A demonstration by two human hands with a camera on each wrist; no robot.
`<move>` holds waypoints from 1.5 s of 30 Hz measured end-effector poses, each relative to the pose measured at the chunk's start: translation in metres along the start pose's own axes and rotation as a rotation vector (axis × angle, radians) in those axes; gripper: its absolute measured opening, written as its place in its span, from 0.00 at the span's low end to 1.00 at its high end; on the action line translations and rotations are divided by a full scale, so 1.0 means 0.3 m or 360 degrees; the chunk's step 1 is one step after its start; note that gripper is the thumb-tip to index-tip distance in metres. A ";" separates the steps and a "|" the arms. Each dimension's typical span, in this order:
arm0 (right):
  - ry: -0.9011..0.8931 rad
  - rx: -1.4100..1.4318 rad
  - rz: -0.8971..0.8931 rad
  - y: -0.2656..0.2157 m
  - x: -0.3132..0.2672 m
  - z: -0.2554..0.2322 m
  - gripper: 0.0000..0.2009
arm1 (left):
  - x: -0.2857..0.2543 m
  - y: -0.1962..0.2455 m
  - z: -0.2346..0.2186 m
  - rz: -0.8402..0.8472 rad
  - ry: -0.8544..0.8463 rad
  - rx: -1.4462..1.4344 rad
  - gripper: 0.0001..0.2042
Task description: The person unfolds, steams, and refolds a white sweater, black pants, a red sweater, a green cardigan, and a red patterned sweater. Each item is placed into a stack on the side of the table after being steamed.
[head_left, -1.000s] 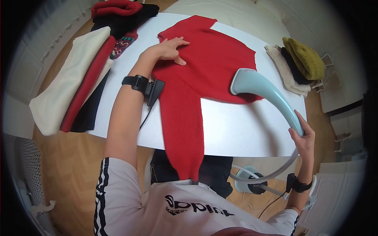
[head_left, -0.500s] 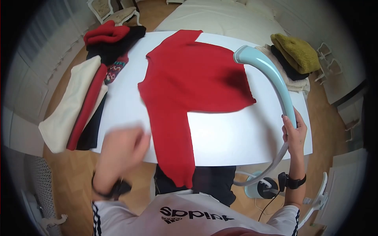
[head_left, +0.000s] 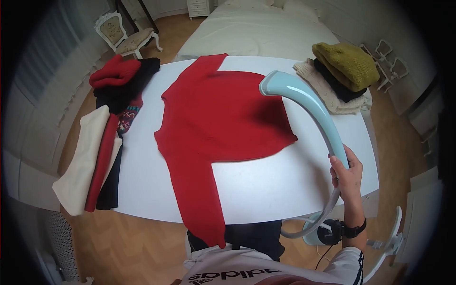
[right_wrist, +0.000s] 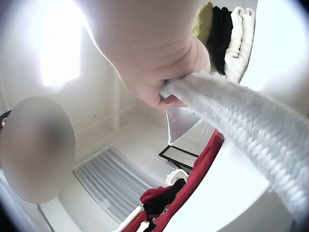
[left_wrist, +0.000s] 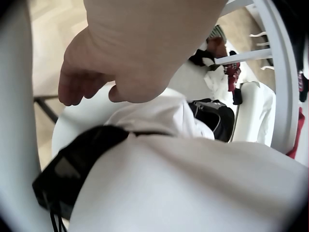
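Note:
A red sweater (head_left: 223,111) lies spread on the white table (head_left: 256,192), one sleeve hanging over the near edge. My right hand (head_left: 349,175) grips the handle of a pale blue garment steamer (head_left: 313,107), whose head overlaps the sweater's right side in the head view. From below that hand runs a woven grey hose (right_wrist: 241,116), large in the right wrist view. Low by my body, my left hand (left_wrist: 116,58) hangs with its fingers loosely bent and nothing in them. In the head view it is out of sight.
Folded knitwear (head_left: 126,85) and a cream garment (head_left: 88,161) lie along the table's left edge. A stack topped by a mustard knit (head_left: 349,64) stands at the back right. The steamer base (head_left: 327,231) is on the floor near me; a bed (head_left: 237,35) lies beyond the table.
My left hand has left the sweater, dropping down out of the head view. The steamer head has risen off the sweater's lower right part. The head view has tilted up.

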State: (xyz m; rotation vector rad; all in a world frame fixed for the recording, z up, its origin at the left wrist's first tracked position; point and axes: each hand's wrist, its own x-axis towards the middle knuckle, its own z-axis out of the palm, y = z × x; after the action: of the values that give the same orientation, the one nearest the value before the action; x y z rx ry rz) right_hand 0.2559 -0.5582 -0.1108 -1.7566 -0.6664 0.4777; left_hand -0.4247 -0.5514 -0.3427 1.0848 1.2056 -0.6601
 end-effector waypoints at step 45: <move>-0.0038 0.0045 -0.0079 0.039 -0.001 -0.057 0.29 | 0.060 0.230 0.158 -0.0033 0.0048 0.0215 0.19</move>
State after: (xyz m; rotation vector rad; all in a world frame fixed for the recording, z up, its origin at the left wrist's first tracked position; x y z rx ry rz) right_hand 0.2686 -0.5734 -0.1173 -1.7061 -0.7154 0.4722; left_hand -0.3405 -0.5664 -0.3395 1.2001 1.2134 -0.7523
